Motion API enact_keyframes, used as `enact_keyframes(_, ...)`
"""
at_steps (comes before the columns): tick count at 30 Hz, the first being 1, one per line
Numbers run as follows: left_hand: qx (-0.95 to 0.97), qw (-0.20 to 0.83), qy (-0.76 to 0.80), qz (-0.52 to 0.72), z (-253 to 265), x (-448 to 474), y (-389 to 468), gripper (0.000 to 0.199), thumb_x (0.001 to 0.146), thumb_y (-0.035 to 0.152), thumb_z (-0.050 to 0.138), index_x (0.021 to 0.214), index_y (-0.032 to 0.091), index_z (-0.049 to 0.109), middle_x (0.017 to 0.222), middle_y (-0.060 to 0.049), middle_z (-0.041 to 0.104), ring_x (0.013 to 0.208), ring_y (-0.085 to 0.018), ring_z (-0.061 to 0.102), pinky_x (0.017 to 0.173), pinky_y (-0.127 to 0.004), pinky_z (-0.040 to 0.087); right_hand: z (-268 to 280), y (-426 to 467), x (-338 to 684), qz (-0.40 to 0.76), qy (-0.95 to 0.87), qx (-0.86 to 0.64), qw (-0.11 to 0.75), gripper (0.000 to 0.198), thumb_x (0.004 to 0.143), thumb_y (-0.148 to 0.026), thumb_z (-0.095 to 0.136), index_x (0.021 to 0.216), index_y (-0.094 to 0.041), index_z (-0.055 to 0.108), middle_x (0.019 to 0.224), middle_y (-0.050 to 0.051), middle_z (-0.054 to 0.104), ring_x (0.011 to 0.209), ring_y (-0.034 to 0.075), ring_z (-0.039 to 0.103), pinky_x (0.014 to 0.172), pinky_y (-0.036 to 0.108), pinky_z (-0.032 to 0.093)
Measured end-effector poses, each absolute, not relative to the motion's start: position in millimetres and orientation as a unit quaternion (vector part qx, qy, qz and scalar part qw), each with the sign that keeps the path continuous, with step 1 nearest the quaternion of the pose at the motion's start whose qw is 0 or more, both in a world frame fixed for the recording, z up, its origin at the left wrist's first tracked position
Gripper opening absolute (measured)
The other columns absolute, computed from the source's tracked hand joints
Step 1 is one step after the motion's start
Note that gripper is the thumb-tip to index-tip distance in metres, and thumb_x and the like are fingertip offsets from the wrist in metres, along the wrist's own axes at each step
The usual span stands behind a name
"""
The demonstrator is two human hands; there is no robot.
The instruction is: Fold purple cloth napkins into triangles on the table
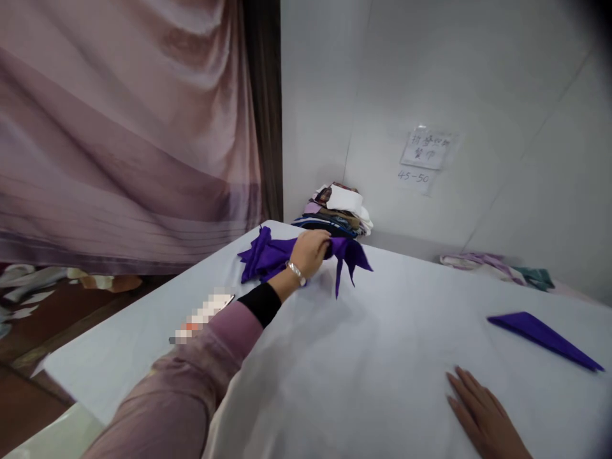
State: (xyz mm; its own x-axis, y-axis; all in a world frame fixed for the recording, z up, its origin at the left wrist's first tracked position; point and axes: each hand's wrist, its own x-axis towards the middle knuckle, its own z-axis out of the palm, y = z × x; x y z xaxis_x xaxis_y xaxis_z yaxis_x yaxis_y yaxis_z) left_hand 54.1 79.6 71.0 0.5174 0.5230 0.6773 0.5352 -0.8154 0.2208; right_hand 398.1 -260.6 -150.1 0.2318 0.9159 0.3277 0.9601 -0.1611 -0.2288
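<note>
My left hand point(310, 252) reaches out to the far side of the table, its fingers closed around a purple cloth napkin point(352, 252) whose pointed corners hang down to the right. More crumpled purple cloth point(262, 258) lies just left of that hand, partly behind the wrist; I cannot tell if it is separate from the held piece. On the near right, my right hand point(482, 411) rests flat on the white tabletop with its fingers stretched out. Beyond it lies another purple napkin point(542, 339), folded into a long, narrow triangle.
A phone-like object point(203, 319), blurred out, lies beside my left forearm. A pile of folded cloths point(335, 210) rises behind the table's far corner. More fabric point(497, 268) lies along the wall. A pink curtain point(129, 127) hangs at left; a handwritten sign point(425, 150) is on the wall.
</note>
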Motion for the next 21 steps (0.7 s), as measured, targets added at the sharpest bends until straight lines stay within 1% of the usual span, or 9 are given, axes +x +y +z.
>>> enact_keyframes(2, -0.926, -0.069, -0.208, -0.307, 48, 58, 26, 0.024, 0.088, 0.024, 0.038, 0.094, 0.017, 0.060, 0.110, -0.008, 0.061, 0.108, -0.020, 0.052, 0.097, -0.039, 0.034, -134, -258, 389, -0.019, -0.612, -0.772, 0.174, 0.051, 0.082, -0.049, 0.042, 0.126, -0.024, 0.051, 0.138, 0.005, 0.041, 0.129, 0.026, 0.035, 0.104, 0.049, 0.028)
enact_keyframes(4, -0.957, -0.160, -0.131, -0.204, 13, 54, -27, 0.018, 0.085, 0.026, 0.045, 0.087, 0.021, 0.063, 0.104, -0.006, 0.064, 0.104, -0.019, 0.055, 0.097, -0.036, 0.035, -120, -256, 380, 0.018, -0.595, -0.782, 0.183, 0.051, 0.083, -0.048, 0.041, 0.124, -0.021, 0.052, 0.139, 0.007, 0.040, 0.130, 0.026, 0.032, 0.106, 0.049, 0.024)
enact_keyframes(6, -0.964, -0.228, -0.040, -0.132, -19, 42, -66, 0.013, 0.082, 0.029, 0.052, 0.088, 0.025, 0.063, 0.108, -0.003, 0.065, 0.102, -0.017, 0.057, 0.095, -0.034, 0.037, -107, -254, 370, 0.064, -0.563, -0.793, 0.224, 0.050, 0.081, -0.048, 0.044, 0.121, -0.020, 0.055, 0.137, 0.007, 0.043, 0.130, 0.026, 0.032, 0.107, 0.047, 0.022)
enact_keyframes(8, -0.954, -0.266, -0.037, -0.135, -41, 29, -86, 0.016, 0.085, 0.032, 0.050, 0.091, 0.026, 0.063, 0.109, -0.003, 0.065, 0.101, -0.017, 0.058, 0.093, -0.034, 0.039, -97, -252, 356, 0.100, -0.502, -0.802, 0.309, 0.051, 0.081, -0.049, 0.043, 0.120, -0.018, 0.055, 0.133, 0.008, 0.048, 0.127, 0.024, 0.037, 0.105, 0.044, 0.029)
enact_keyframes(10, -0.937, -0.275, -0.105, -0.187, -50, 20, -87, 0.020, 0.088, 0.034, 0.045, 0.093, 0.025, 0.062, 0.109, -0.004, 0.065, 0.102, -0.017, 0.058, 0.092, -0.034, 0.041, -90, -247, 337, 0.128, -0.456, -0.791, 0.387, 0.051, 0.082, -0.049, 0.043, 0.121, -0.018, 0.054, 0.129, 0.008, 0.052, 0.121, 0.024, 0.045, 0.100, 0.041, 0.037)
enact_keyframes(12, -0.908, -0.264, -0.200, -0.256, -51, 17, -77, 0.023, 0.089, 0.033, 0.042, 0.093, 0.024, 0.062, 0.107, -0.004, 0.065, 0.103, -0.017, 0.057, 0.093, -0.035, 0.042, -86, -240, 318, 0.148, -0.451, -0.774, 0.419, 0.051, 0.082, -0.049, 0.044, 0.122, -0.018, 0.053, 0.123, 0.007, 0.057, 0.113, 0.024, 0.052, 0.096, 0.039, 0.042)
enact_keyframes(15, -0.873, -0.236, -0.291, -0.312, -54, 21, -64, 0.023, 0.086, 0.032, 0.044, 0.096, 0.021, 0.061, 0.109, -0.006, 0.064, 0.104, -0.018, 0.057, 0.094, -0.036, 0.042, -81, -222, 297, 0.128, -0.447, -0.789, 0.402, 0.055, 0.082, -0.050, 0.045, 0.126, -0.018, 0.050, 0.121, 0.007, 0.058, 0.108, 0.023, 0.054, 0.093, 0.038, 0.043)
enact_keyframes(18, -0.882, -0.213, -0.304, -0.289, -67, 29, -62, 0.023, 0.082, 0.028, 0.048, 0.099, 0.020, 0.061, 0.110, -0.007, 0.063, 0.105, -0.021, 0.056, 0.093, -0.039, 0.044, -77, -206, 290, 0.108, -0.421, -0.825, 0.361, 0.063, 0.080, -0.051, 0.047, 0.131, -0.015, 0.043, 0.119, 0.010, 0.058, 0.102, 0.024, 0.056, 0.090, 0.038, 0.044)
enact_keyframes(21, -0.897, -0.196, -0.301, -0.257, -81, 33, -67, 0.020, 0.079, 0.025, 0.052, 0.095, 0.020, 0.064, 0.107, -0.008, 0.065, 0.101, -0.024, 0.057, 0.089, -0.042, 0.045, -72, -199, 289, 0.108, -0.411, -0.842, 0.333, 0.068, 0.077, -0.051, 0.050, 0.132, -0.011, 0.042, 0.118, 0.013, 0.058, 0.102, 0.025, 0.056, 0.089, 0.037, 0.043)
